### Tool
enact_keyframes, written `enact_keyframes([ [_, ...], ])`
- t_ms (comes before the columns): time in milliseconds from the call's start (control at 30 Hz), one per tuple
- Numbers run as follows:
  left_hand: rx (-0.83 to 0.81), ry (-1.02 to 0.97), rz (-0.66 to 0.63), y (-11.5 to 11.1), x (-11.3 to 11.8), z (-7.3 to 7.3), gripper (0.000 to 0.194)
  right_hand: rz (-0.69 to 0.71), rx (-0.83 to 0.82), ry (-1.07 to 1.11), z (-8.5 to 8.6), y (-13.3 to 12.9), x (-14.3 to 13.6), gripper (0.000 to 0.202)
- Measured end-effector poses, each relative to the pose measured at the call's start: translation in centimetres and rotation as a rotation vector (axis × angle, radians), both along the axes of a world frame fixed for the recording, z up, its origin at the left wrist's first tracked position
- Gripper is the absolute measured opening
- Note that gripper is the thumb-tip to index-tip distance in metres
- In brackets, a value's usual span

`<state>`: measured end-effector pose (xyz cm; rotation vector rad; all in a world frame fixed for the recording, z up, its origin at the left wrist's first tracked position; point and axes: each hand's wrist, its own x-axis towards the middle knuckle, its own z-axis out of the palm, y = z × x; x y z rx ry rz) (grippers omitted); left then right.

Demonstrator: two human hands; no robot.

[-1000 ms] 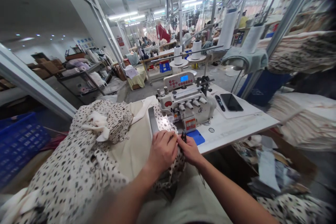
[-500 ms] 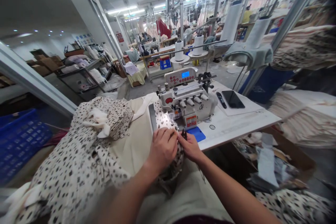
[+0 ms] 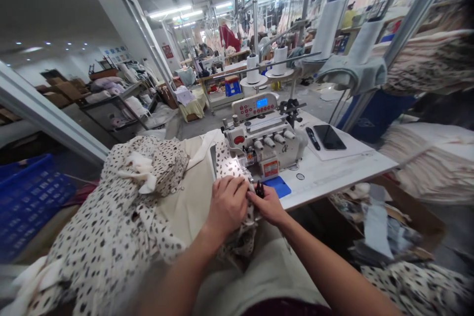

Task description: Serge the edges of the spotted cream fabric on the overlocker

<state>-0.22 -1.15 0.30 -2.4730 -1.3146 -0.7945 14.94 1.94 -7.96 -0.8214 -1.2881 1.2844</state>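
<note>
White fabric with dark spots runs under the presser-foot area of an overlock sewing machine, lit by its lamp. My left hand is curled over this fabric, pressing it just in front of the machine. Close beside it, my right hand pinches the fabric's edge between thumb and fingers. Small dark thread snips stick up out of the right hand. Below both hands, the fabric hangs in folds toward my lap. My fingers hide the edge itself.
A heap of spotted fabric covers the table's left side. A phone and a black marker-like object lie on the right. Thread cones stand behind the machine. A scrap box sits below right, a blue crate left.
Both hands have shifted very slightly left and up, staying on the fabric. The fabric below them hangs a little differently. The view has tilted slightly.
</note>
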Motion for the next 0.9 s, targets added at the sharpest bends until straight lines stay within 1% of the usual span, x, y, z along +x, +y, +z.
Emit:
enact_keyframes([
  [67,0.001,-0.061,0.031,-0.4,-0.9,-0.3,0.030,0.004,-0.004,-0.016,0.2,-0.2,0.1,0.033],
  [100,0.011,-0.089,0.060,-0.8,-1.7,-0.6,0.029,0.011,-0.002,-0.029,0.3,-0.2,0.1,0.032],
  [167,0.048,-0.120,0.169,-2.0,-4.2,-1.3,0.027,0.041,0.013,-0.070,0.5,-0.3,0.4,0.028],
  [200,0.062,-0.111,0.252,-2.8,-5.8,-1.8,0.026,0.063,0.024,-0.094,0.5,-0.3,0.5,0.026],
  [233,0.075,-0.097,0.373,-3.6,-7.6,-2.3,0.023,0.093,0.036,-0.113,0.6,-0.3,0.7,0.024],
  [267,0.038,-0.040,0.510,-4.5,-9.3,-2.8,0.024,0.130,0.050,-0.124,0.6,-0.3,0.8,0.021],
  [333,-0.125,0.105,0.761,-6.0,-12.6,-3.7,0.029,0.206,0.080,-0.127,0.7,-0.3,1.1,0.017],
  [367,-0.212,0.159,0.834,-6.7,-13.9,-4.1,0.031,0.240,0.095,-0.123,0.7,-0.3,1.2,0.016],
  [400,-0.286,0.184,0.874,-7.1,-14.9,-4.4,0.033,0.270,0.109,-0.120,0.7,-0.3,1.3,0.016],
  [433,-0.343,0.175,0.877,-7.5,-15.6,-4.6,0.031,0.292,0.116,-0.119,0.7,-0.4,1.3,0.016],
  [500,-0.427,0.067,0.831,-7.7,-16.3,-4.9,0.021,0.305,0.092,-0.115,0.7,-0.4,1.4,0.015],
  [567,-0.511,-0.107,0.790,-7.9,-16.0,-5.0,0.013,0.283,0.034,-0.101,0.5,-0.4,1.3,0.014],
  [600,-0.555,-0.197,0.784,-8.1,-15.5,-4.9,0.013,0.261,0.007,-0.093,0.4,-0.4,1.3,0.015],
  [667,-0.636,-0.361,0.752,-8.9,-13.9,-4.9,0.017,0.225,-0.013,-0.097,0.1,-0.3,1.2,0.018],
  [700,-0.675,-0.426,0.702,-9.5,-12.8,-5.0,0.018,0.208,-0.006,-0.107,0.0,-0.2,1.1,0.019],
  [767,-0.746,-0.505,0.532,-11.0,-10.1,-5.6,0.018,0.171,0.018,-0.128,-0.2,0.0,1.0,0.019],
  [833,-0.784,-0.500,0.334,-12.4,-7.3,-7.1,0.021,0.136,0.036,-0.130,-0.2,0.0,0.8,0.021],
  [900,-0.758,-0.438,0.176,-13.0,-4.8,-9.7,0.027,0.113,0.044,-0.122,-0.1,0.0,0.7,0.024],
])
